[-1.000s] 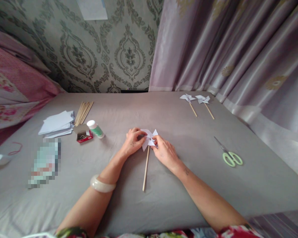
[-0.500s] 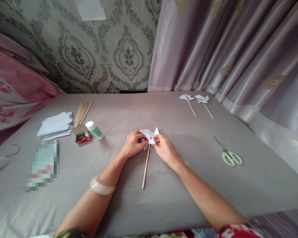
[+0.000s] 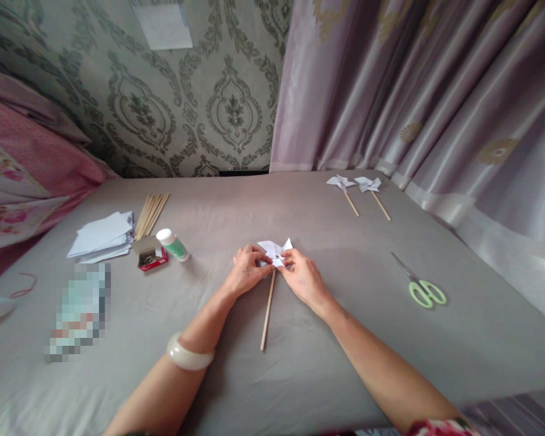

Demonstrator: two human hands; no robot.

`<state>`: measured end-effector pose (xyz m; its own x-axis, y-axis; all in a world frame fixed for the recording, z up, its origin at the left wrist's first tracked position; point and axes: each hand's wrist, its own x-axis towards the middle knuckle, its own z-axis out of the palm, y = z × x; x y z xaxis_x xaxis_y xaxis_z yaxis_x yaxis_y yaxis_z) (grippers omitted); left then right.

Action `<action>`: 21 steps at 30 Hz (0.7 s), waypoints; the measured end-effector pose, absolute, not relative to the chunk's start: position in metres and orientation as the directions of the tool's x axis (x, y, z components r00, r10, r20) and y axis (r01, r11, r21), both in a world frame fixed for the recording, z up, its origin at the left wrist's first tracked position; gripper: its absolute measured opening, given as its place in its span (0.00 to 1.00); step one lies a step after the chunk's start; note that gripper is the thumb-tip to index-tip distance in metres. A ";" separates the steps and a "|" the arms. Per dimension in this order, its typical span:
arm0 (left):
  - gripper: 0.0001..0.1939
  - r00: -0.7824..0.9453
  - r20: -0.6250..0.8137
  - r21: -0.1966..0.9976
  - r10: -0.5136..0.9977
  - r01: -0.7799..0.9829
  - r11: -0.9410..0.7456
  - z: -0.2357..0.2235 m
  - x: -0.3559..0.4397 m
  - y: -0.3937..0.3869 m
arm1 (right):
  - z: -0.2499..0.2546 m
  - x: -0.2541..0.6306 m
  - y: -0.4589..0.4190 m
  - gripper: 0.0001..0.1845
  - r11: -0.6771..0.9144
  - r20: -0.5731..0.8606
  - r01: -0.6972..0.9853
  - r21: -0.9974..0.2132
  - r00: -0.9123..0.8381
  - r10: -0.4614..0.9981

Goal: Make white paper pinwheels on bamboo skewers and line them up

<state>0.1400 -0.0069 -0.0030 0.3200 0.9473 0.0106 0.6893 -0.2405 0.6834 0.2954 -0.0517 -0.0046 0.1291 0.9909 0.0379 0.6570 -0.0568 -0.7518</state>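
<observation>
A white paper pinwheel [image 3: 277, 249] lies in the middle of the cloth-covered table, a small pin head showing at its centre. Its wooden stick [image 3: 267, 315] points down toward me. My left hand [image 3: 249, 266], below a pale bangle [image 3: 191, 353], pinches the left side of the paper. On the right side, my right hand [image 3: 301, 274] has its fingers closed on another blade, close to the pin. Parts of the blades are hidden under my fingers.
Scissors [image 3: 424, 289] lie to the right. Two pinwheels [image 3: 341, 183] rest at the back right. To the left are a glue stick [image 3: 173, 244], a red box of pins [image 3: 152, 258], several wooden sticks [image 3: 151, 216], white paper sheets [image 3: 102, 236] and a blurred packet [image 3: 82, 309].
The view has tilted slightly upward, so things sit a little lower. Both hands stay on the pinwheel; the left fingers have shifted slightly on the paper.
</observation>
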 end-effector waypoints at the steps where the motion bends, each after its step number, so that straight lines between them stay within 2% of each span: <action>1: 0.08 0.314 -0.001 0.686 0.949 0.691 -0.228 -0.001 0.140 -0.007 | -0.006 0.296 -0.051 0.12 -0.052 0.042 0.645 -0.762 0.130 0.991; 7: 0.07 0.285 -0.042 0.750 0.958 0.642 -0.158 -0.002 0.140 -0.005 | -0.011 0.297 -0.049 0.11 -0.003 0.096 0.602 -0.799 0.132 0.987; 13: 0.08 0.256 -0.031 0.814 0.966 0.567 -0.124 -0.009 0.140 -0.003 | -0.010 0.296 -0.048 0.11 -0.019 0.077 0.569 -0.822 0.144 0.987; 21: 0.09 0.253 -0.020 0.796 0.967 0.590 -0.137 -0.013 0.140 -0.002 | -0.011 0.293 -0.049 0.13 -0.044 0.068 0.504 -0.863 0.200 0.977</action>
<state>0.1402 -0.0017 -0.0130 0.2530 0.9672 -0.0205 0.5899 -0.1375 0.7957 0.2932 -0.0490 -0.0111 0.2003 0.9774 0.0676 0.5037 -0.0435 -0.8628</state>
